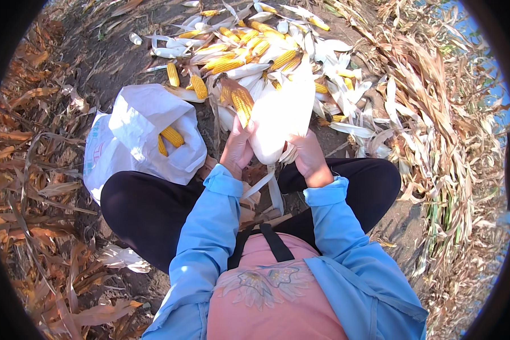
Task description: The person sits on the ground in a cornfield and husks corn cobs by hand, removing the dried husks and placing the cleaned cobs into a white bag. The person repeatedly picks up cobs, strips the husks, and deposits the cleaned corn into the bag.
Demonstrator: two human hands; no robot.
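Observation:
In front of my lap, my left hand [237, 149] is closed around the lower end of a yellow corn cob [242, 105]. The cob tilts up and away, with brown, dry silk or husk at its far end. Beside it a large pale corn husk [280, 113], very bright in the sun, spreads out. My right hand [308, 154] has its fingers closed on the lower right edge of this husk. Loose husk strips [275, 190] hang down between my hands. Whether the husk is still joined to the cob cannot be made out.
Left of my hands an open white woven sack [139, 122] has yellow cobs [171, 137] in its mouth. Ahead lies a heap of corn cobs [260, 48], some bare, some in husk. Dry stalks [430, 107] are piled along the right; dry leaves [34, 226] cover the left.

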